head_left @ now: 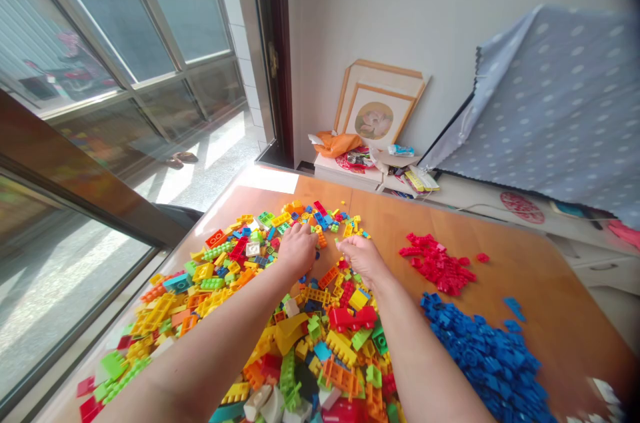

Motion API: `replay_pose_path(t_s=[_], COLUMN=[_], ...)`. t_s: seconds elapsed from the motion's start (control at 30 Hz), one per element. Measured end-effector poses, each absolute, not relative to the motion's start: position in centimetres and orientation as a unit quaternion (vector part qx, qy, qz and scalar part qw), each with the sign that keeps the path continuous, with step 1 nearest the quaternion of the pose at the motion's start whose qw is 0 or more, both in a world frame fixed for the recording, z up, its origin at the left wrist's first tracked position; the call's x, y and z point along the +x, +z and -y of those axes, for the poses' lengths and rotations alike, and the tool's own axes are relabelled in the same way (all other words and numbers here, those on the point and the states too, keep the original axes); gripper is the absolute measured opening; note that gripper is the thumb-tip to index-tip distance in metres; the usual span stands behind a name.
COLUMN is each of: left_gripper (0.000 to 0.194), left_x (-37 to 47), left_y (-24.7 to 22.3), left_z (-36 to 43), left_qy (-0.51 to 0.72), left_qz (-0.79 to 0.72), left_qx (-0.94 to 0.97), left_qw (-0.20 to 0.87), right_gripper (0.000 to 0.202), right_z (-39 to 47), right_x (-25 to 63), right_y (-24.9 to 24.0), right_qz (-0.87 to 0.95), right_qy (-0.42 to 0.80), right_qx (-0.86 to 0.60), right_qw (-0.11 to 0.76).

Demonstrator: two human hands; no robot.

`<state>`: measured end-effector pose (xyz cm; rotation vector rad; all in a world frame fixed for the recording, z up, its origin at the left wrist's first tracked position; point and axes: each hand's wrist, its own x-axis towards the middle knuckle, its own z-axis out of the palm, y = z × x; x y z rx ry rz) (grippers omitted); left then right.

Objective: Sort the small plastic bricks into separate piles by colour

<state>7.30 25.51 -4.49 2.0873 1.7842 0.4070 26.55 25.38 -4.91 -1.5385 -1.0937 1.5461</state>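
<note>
We note a large brown wooden desk (530, 263) with a glossy top as the main surface, sunlit at its far left corner. To its left stand tall metal-framed glass windows (143, 3); at upper right hangs a grey-blue cloth with white dots (555, 96).

The largest group on the desk is a spread heap of mixed-colour plastic building bricks (293, 333): yellow, orange, green, red, blue and white, covering the left and near middle. To its right, apart from it, we record a dense pile of blue plastic bricks (490, 356). Beyond the blue lies a smaller pile of red plastic bricks (440, 264), with a few strays just beside it. Some white plastic bricks (607, 393) sit at lower right, near the blue pile.

Both hands are at the far part of the mixed heap, near each other but apart. Our left hand (298, 249) is palm down over the bricks, fingers bent; we cannot tell whether it grasps one. Our right hand (363, 256) has thumb and forefinger drawn together; a tiny pale spot shows at their tips, too small to identify, so a grasp is unconfirmed.
</note>
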Motion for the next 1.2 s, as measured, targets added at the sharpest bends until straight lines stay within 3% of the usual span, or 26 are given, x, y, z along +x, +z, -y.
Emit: replay_pose_path(t_s=[0.37,0.57,0.73,0.93,1.07,1.2], left_gripper=[0.012,0.02,0.027,0.031,0.043,0.045], left_x=[11.5,12.9,12.5,8.2,5.8,6.1], left_y=[-5.1,-4.7,-3.6,-3.0,-3.6,-3.8], left_z=[-22.7,-21.0,-20.4,-23.9,-25.6,-23.8], left_qy=[0.314,0.358,0.329,0.264,0.126,0.074], left_qz=[-0.599,-0.572,-0.54,-0.615,-0.679,-0.65], left_qx=[0.626,0.602,0.678,0.705,0.712,0.745], left_qw=[0.388,0.427,0.374,0.234,0.13,0.128], right_gripper=[0.038,0.036,0.036,0.02,0.014,0.012], right_z=[-22.3,-20.9,-20.9,-21.4,-21.3,-21.6], right_x=[27.1,26.7,26.8,29.7,30.6,30.5], right_y=[-3.9,-3.7,-4.5,-5.7,-5.9,-6.1], right_qz=[0.305,0.3,0.278,0.102,0.063,0.061], right_qy=[0.689,0.706,0.691,0.81,0.841,0.826], right_qx=[-0.519,-0.483,-0.479,-0.326,-0.27,-0.303], right_qw=[0.405,0.422,0.464,0.476,0.465,0.472])
